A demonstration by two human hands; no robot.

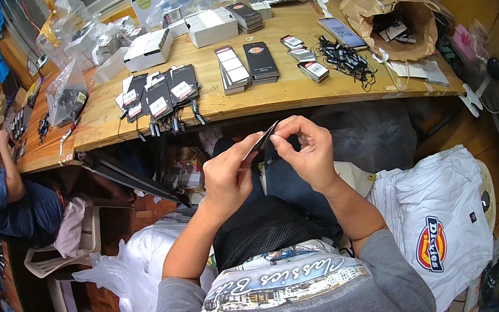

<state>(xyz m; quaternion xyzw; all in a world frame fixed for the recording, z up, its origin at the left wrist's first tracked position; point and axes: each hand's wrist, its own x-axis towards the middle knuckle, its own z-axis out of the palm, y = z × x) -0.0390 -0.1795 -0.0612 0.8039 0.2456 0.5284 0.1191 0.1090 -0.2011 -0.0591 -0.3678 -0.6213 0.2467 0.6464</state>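
Note:
Above my lap, in front of the table's edge, my left hand [227,177] is closed on a few thin black hang tags [265,139], seen nearly edge-on. Thumb and forefinger of my right hand [307,148] are pinched together at the tags' upper right end. Whether a cord or a small label sits in that pinch is too small to tell. On the table just beyond lie a stack of black tags [261,65] and a stack of white-labelled cards [233,72]. Further left, black tags with barcode labels [159,100] are fanned out, their cords hanging over the edge.
Right of the stacks are small label bundles [314,71], a heap of black cords [344,58], a phone [342,32] and an open paper bag [400,23]. White boxes [212,27] stand behind. White T-shirts [442,212] lie at my right; another person [9,196] sits far left.

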